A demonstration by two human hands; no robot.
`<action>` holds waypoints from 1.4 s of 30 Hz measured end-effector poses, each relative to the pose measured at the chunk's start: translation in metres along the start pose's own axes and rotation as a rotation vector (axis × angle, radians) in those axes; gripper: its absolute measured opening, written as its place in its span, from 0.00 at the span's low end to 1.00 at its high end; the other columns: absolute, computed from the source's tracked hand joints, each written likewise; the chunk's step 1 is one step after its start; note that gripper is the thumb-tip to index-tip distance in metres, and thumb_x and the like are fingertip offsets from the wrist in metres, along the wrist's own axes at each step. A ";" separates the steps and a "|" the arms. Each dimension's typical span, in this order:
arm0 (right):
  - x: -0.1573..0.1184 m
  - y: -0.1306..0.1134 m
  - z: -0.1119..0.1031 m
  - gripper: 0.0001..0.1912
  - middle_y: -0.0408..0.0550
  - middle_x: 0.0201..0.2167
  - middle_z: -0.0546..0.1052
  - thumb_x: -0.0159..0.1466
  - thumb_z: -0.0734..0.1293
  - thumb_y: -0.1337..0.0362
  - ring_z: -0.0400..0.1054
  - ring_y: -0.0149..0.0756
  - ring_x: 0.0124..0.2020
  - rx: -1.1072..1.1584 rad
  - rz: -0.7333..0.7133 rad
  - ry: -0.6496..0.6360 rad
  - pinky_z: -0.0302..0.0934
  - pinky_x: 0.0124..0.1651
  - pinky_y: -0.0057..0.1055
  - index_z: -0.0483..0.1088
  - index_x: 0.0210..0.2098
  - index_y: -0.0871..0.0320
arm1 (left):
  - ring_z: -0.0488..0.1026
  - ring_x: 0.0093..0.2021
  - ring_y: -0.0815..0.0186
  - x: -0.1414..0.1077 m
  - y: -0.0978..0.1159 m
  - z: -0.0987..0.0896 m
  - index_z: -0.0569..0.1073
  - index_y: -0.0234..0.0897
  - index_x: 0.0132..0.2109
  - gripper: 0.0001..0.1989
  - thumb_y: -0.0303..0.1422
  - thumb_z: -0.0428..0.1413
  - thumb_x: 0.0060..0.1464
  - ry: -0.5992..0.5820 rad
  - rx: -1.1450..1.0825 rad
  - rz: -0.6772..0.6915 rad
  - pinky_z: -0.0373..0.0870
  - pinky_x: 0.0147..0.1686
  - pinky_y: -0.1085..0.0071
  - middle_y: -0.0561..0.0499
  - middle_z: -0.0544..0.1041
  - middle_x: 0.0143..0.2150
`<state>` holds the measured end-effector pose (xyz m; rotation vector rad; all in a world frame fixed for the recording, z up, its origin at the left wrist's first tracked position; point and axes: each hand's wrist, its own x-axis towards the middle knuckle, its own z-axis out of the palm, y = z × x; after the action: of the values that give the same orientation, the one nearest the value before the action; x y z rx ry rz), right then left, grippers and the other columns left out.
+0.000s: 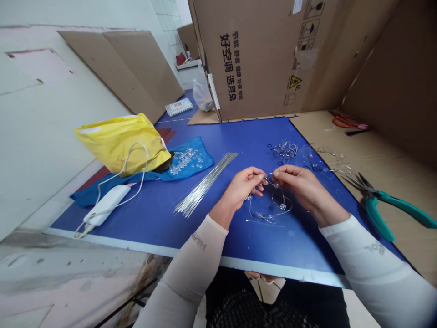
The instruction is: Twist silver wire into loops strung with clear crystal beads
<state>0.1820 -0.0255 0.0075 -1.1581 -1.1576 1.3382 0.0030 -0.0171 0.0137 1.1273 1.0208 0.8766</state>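
My left hand (246,184) and my right hand (296,184) meet close together above the blue table, each pinching thin silvery wire. Between and below them hangs a looped wire with clear beads (282,206) strung along it. Left of my left hand lies a bundle of straight metal wires (206,184). Clear loose beads (186,160) rest on a blue cloth (201,150) farther left. Beyond my right hand sits a tangled heap of beaded wire (286,149), with more beaded wire (324,165) beside it.
Green-handled pliers (375,200) lie on cardboard at the right, with orange-handled scissors (344,120) behind. A large cardboard box (259,59) stands at the back. To the left are a yellow bag (126,143) and a white power strip (107,205) with its cord.
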 end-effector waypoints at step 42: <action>0.006 0.010 -0.002 0.19 0.51 0.35 0.82 0.54 0.75 0.53 0.74 0.42 0.36 -0.138 -0.054 0.123 0.67 0.41 0.41 0.78 0.41 0.56 | 0.76 0.35 0.68 0.008 0.001 -0.010 0.73 0.32 0.42 0.08 0.34 0.56 0.65 0.168 -0.381 0.032 0.76 0.39 0.66 0.46 0.77 0.39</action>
<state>0.1826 -0.0202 -0.0031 -1.2811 -1.1979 1.1440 -0.0044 -0.0068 0.0118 0.7589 0.9234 1.1511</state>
